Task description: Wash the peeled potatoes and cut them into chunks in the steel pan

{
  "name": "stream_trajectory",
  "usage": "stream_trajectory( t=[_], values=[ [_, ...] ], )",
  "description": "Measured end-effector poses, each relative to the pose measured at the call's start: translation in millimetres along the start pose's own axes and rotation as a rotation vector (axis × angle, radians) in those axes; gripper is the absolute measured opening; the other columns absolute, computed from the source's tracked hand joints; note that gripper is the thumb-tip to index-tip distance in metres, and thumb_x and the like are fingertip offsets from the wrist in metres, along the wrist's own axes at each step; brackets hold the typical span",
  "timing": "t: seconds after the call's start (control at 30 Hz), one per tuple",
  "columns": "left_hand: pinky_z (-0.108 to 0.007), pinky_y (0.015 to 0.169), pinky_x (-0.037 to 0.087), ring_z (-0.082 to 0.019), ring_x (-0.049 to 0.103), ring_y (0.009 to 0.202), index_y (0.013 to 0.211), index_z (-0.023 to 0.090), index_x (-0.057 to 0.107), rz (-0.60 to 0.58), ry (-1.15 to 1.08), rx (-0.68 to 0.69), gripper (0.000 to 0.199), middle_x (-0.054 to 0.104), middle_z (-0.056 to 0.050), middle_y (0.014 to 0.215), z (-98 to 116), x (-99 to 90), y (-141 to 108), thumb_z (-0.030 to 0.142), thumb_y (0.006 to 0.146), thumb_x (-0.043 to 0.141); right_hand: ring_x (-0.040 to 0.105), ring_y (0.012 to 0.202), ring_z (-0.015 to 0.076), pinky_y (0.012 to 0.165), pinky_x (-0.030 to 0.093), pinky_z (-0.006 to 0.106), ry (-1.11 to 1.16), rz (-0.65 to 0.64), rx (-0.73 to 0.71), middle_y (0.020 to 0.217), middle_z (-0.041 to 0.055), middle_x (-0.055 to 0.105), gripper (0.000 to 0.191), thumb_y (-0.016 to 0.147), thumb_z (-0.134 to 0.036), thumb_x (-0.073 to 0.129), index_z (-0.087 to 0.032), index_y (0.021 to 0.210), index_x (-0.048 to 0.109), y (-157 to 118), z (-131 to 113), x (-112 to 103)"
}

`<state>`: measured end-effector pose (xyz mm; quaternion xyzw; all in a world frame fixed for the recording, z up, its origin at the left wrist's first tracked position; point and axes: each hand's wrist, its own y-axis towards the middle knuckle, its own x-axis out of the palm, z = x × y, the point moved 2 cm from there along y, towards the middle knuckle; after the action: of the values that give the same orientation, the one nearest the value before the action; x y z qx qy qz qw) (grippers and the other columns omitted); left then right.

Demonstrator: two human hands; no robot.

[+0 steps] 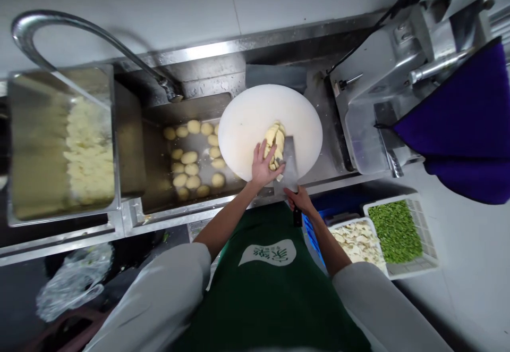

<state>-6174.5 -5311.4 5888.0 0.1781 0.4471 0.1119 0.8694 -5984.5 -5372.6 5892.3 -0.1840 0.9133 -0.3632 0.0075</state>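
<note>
Pale yellow cut potato pieces (274,135) lie in a heap on a round white cutting board (243,112). My left hand (263,167) rests over the near left side of the heap, fingers spread and touching the pieces. In my right hand (299,200) is a cleaver (290,163), gripped by its dark handle near the board's front edge. Its broad blade lies beside the right side of the pieces, and a few small bits are near it. Some of the heap is hidden under my left hand.
Several peeled potatoes (192,170) sit in the sink (159,107) left of the board. A metal tub (115,144) holds cut potato in water under a curved faucet (95,27). Baskets of chopped greens (398,229) and pale slices (356,240) stand low at right.
</note>
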Motion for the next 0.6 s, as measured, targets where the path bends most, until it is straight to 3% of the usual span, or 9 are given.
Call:
stream_trajectory(
  t=[0.4, 0.6],
  values=[
    [-0.065, 0.124, 0.024, -0.033, 0.031, 0.150, 0.130, 0.023, 0.059, -0.065, -0.024, 0.011, 0.045, 0.038, -0.015, 0.153, 22.6, 0.5, -2.5, 0.044, 0.091, 0.063, 0.042, 0.031, 0.0088, 0.032, 0.037, 0.022, 0.020, -0.024, -0.093, 0.042, -0.0100, 0.047, 0.044, 0.072, -0.059, 0.072, -0.025, 0.070, 0.044, 4.2, 8.7, 32.2],
    [-0.065, 0.121, 0.030, -0.035, 0.024, 0.152, 0.133, 0.025, 0.056, 0.030, -0.032, 0.026, 0.047, 0.035, -0.014, 0.155, 27.3, -29.5, -3.2, 0.043, 0.091, 0.063, 0.043, 0.030, 0.0101, 0.032, 0.034, 0.023, -0.114, 0.031, -0.165, 0.039, -0.0080, 0.048, 0.041, 0.077, -0.057, 0.067, -0.025, 0.064, 0.045, -13.7, -5.5, 49.8]
  ],
)
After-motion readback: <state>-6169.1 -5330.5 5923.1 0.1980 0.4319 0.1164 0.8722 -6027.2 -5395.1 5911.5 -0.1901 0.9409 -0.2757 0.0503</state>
